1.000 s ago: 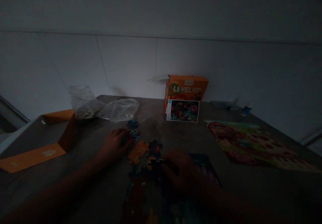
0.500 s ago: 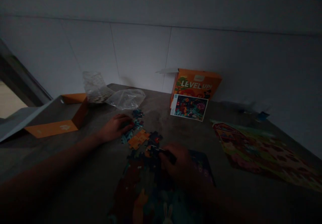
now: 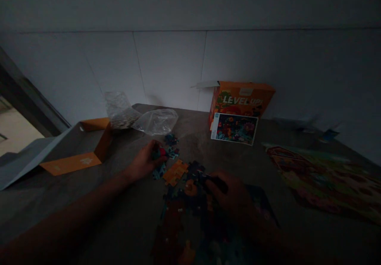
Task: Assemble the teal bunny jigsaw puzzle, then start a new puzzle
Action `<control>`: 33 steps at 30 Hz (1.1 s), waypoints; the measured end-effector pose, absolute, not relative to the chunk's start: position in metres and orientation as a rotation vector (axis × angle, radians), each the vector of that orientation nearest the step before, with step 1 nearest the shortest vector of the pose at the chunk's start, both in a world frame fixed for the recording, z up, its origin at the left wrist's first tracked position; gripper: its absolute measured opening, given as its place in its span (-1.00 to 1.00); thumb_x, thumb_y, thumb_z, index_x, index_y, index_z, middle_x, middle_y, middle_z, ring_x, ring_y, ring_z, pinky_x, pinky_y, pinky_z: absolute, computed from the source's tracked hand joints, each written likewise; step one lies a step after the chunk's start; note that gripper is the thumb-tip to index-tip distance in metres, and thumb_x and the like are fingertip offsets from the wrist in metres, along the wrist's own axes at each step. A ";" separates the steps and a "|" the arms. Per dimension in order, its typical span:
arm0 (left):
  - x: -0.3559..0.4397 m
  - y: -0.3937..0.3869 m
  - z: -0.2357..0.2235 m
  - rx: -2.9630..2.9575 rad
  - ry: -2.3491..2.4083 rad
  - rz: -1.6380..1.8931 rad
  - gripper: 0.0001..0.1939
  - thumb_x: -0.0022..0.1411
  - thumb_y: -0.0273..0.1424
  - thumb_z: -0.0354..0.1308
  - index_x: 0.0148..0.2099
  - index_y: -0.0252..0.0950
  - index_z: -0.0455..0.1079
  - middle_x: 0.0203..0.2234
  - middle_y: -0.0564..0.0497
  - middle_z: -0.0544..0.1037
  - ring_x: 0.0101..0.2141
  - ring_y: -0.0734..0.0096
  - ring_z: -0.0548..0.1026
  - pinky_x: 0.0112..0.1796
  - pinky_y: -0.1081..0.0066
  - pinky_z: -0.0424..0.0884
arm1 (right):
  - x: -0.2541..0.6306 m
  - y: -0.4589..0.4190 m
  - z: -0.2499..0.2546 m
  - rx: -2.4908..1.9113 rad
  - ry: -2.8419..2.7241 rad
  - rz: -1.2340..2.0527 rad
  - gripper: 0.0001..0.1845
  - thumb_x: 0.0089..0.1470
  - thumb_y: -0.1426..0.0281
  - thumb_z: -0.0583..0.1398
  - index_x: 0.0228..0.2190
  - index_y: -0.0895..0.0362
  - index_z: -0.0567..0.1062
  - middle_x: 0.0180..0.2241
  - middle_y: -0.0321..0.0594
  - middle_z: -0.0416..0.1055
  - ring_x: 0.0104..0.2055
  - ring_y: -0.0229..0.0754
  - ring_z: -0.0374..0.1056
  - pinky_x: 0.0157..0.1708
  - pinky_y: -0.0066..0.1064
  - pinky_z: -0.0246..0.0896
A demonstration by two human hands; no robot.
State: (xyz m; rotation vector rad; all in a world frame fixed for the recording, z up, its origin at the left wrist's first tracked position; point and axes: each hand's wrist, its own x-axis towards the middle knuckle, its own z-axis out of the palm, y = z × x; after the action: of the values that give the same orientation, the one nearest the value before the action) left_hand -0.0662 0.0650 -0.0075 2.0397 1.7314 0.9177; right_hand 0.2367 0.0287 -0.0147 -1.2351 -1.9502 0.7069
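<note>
The scene is dim. My left hand (image 3: pixel 144 162) curls around a teal and red puzzle piece (image 3: pixel 161 152), with thumb and fingers at its edges. Beside that hand lie loose teal puzzle pieces (image 3: pixel 172 152) and a joined orange patch (image 3: pixel 175 172). My right hand (image 3: pixel 230 189) pinches a dark puzzle piece (image 3: pixel 205 176) at the upper edge of the partly assembled jigsaw puzzle (image 3: pixel 174 217). That piece's outline is hard to make out. My right hand and forearm cover part of the puzzle's right side.
An orange box (image 3: pixel 245 94) stands at the back, a picture card (image 3: pixel 235 129) leaning on it. Left are an open orange box lid or tray (image 3: pixel 71 163), a plastic bag of pieces (image 3: pixel 120 112) and a clear bag (image 3: pixel 157 121). Another colourful puzzle (image 3: pixel 324 181) lies right.
The view has shifted, so the tabletop things appear further right. My left fingers now close around a teal and red piece. My right hand stays at the puzzle's upper edge.
</note>
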 end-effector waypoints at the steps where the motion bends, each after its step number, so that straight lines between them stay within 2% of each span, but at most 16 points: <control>1: -0.065 0.063 -0.006 1.971 1.693 0.978 -0.64 0.16 -0.09 0.18 -0.15 -0.26 0.36 -0.32 -0.04 0.54 -0.29 0.19 0.52 -0.29 0.28 0.46 | 0.236 0.029 -0.015 -1.231 -1.941 0.693 -0.79 0.10 0.29 0.17 -0.41 0.11 0.57 -0.43 -0.19 0.52 -0.38 -0.12 0.43 -0.38 -0.35 0.25; 8: -0.061 0.060 -0.003 1.615 1.615 1.182 -0.52 0.20 0.08 0.10 -0.29 -0.27 0.40 -0.52 0.05 0.47 -0.51 0.35 0.43 -0.55 0.46 0.30 | 0.234 0.027 -0.015 -1.243 -1.934 0.649 -0.85 0.07 0.36 0.19 -0.46 0.11 0.54 -0.51 -0.24 0.49 -0.46 -0.16 0.40 -0.45 -0.39 0.22; 12: -0.061 0.064 -0.003 1.538 1.595 1.216 -0.52 0.12 0.09 0.16 -0.33 -0.26 0.39 -0.55 0.08 0.44 -0.55 0.39 0.38 -0.58 0.48 0.26 | 0.234 0.028 -0.015 -1.224 -1.942 0.655 -0.87 0.07 0.39 0.21 -0.39 0.13 0.58 -0.40 -0.19 0.54 -0.37 -0.14 0.44 -0.36 -0.38 0.26; 17: -0.060 0.064 0.000 1.584 1.571 1.204 -0.52 0.07 0.08 0.21 -0.42 -0.27 0.40 -0.56 0.06 0.45 -0.53 0.39 0.38 -0.55 0.48 0.28 | 0.233 0.029 -0.014 -1.206 -1.977 0.664 -0.85 0.09 0.39 0.21 -0.37 0.17 0.59 -0.38 -0.16 0.55 -0.36 -0.14 0.42 -0.33 -0.37 0.26; 22: -0.059 0.066 -0.001 1.571 1.717 1.150 -0.53 0.05 0.05 0.17 -0.33 -0.30 0.49 -0.51 0.01 0.55 -0.49 0.34 0.44 -0.52 0.46 0.31 | 0.231 0.030 -0.011 -1.257 -1.926 0.728 -0.85 0.08 0.42 0.21 -0.41 0.18 0.60 -0.46 -0.20 0.53 -0.42 -0.18 0.41 -0.40 -0.41 0.21; 27: -0.062 0.072 -0.007 1.489 1.922 1.171 -0.61 0.06 -0.09 0.18 -0.24 -0.30 0.56 -0.35 -0.03 0.63 -0.34 0.24 0.54 -0.39 0.44 0.40 | 0.230 0.029 -0.012 -1.222 -1.927 0.676 -0.90 0.06 0.45 0.24 -0.40 0.18 0.60 -0.42 -0.19 0.56 -0.38 -0.18 0.42 -0.36 -0.41 0.22; 33: -0.060 0.078 -0.016 1.423 2.150 1.206 -0.58 0.19 -0.18 0.00 -0.15 -0.34 0.56 -0.33 -0.06 0.65 -0.33 0.21 0.58 -0.44 0.46 0.41 | 0.236 0.026 -0.011 -1.229 -1.916 0.712 -0.87 0.08 0.48 0.23 -0.32 0.21 0.60 -0.36 -0.16 0.57 -0.32 -0.17 0.45 -0.29 -0.42 0.23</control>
State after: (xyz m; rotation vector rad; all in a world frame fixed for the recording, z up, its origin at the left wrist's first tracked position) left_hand -0.0595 0.0783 -0.0155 1.4233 2.1500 1.2061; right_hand 0.2359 0.0263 -0.0108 -1.2295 -1.9160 0.7120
